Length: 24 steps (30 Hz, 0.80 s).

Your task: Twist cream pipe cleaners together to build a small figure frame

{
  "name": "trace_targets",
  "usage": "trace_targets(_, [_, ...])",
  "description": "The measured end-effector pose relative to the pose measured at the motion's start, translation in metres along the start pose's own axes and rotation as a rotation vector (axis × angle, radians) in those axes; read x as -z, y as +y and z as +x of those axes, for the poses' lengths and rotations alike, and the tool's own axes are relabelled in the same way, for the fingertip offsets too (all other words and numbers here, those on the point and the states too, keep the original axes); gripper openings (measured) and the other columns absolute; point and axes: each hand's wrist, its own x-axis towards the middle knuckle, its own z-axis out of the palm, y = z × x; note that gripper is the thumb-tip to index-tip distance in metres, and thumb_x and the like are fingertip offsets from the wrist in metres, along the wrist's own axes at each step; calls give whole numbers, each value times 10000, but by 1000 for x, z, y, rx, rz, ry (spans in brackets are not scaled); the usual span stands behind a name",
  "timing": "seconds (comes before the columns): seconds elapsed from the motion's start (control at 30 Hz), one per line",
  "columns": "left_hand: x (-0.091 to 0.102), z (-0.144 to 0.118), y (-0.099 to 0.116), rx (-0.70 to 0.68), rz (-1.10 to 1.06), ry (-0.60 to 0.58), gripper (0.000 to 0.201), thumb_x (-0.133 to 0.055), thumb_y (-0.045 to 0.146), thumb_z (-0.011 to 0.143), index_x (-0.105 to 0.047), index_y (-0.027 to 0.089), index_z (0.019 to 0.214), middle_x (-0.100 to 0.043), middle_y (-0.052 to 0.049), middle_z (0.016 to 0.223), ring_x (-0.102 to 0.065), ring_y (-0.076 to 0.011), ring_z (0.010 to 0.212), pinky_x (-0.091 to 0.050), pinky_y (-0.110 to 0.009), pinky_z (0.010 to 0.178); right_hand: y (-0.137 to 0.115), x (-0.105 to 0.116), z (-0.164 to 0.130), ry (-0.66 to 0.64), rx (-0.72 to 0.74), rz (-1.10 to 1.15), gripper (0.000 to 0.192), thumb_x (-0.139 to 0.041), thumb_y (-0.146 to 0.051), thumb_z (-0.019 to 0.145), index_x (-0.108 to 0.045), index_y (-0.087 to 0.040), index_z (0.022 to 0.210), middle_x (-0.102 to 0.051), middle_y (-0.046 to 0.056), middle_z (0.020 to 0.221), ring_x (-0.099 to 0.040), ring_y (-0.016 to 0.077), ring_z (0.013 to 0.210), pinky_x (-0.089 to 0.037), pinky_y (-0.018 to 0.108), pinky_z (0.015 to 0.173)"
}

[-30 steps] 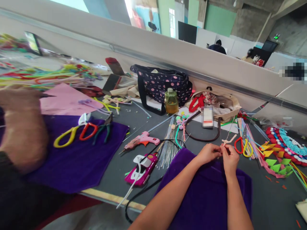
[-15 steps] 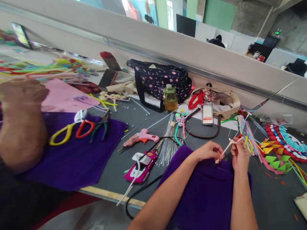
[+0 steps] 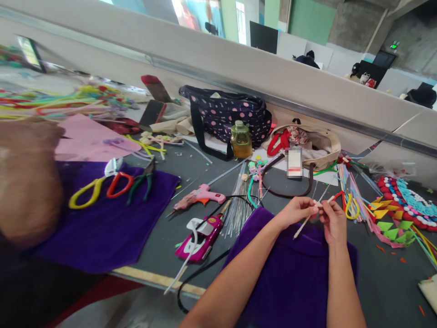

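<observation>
Over a purple cloth (image 3: 290, 269), my left hand (image 3: 300, 213) and my right hand (image 3: 333, 220) pinch a pale cream pipe cleaner (image 3: 302, 228) between them. Their fingertips almost meet at its twisted middle. One end slants down to the left below my left hand, with a thin tip showing. Another end pokes up beside my right hand's fingers. Just right of my right hand lie scissors with yellow and red handles (image 3: 352, 207). The fingertips partly hide where the pipe cleaner is twisted.
Left of my arms lie a pink glue gun (image 3: 201, 197), a magenta-and-white device (image 3: 201, 239) and a bundle of thin wires (image 3: 235, 209). Behind stand a bottle (image 3: 241, 141) and a dotted bag (image 3: 228, 111). Another person's blurred arm (image 3: 29, 182) is at far left, near scissors (image 3: 85, 193) and pliers (image 3: 145, 182).
My hands have come closer together, my right hand shifting left. The pipe cleaner's stretch between them is now gripped at its middle, and one end hangs down to the left.
</observation>
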Motion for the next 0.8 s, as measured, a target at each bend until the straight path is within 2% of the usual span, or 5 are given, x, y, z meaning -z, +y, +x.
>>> trace_targets(0.1, [0,1,1,-44,109,78,388,-669,475,721,-598,96,670,-557,11,532,-445,-64,486,-317,-191,499,-1,-4,-3,-43,-31,9,200,-776,-296,650,-645,-166,728,-601,-28,647,-515,65,508,-367,138,375])
trace_targets(0.23, [-3,0,3,-27,168,95,388,-659,474,724,-590,102,636,-549,15,523,-389,-53,458,-262,-193,466,-4,-1,-1,0,19,11,234,-741,-335,683,-650,-180,833,-581,-34,643,-504,68,508,-368,146,385])
trace_targets(0.47, [-11,-1,1,-72,3,240,336,-680,427,704,-608,102,655,-551,8,554,-462,-75,518,-327,-203,524,-4,1,1,67,86,-17,232,-759,-316,655,-600,-181,756,-567,-39,630,-500,67,489,-375,157,393])
trace_targets(0.67, [-11,0,1,31,83,175,352,-671,456,695,-611,109,675,-560,11,547,-446,-68,479,-292,-194,483,-4,4,3,65,78,-54,232,-739,-332,669,-583,-185,758,-556,-36,629,-498,76,488,-375,163,389])
trace_targets(0.8, [-12,-1,3,32,84,192,318,-665,422,698,-613,110,669,-545,20,525,-444,-67,473,-298,-192,487,-5,3,2,40,64,-46,221,-726,-334,678,-589,-185,769,-551,-39,627,-495,77,492,-375,163,393])
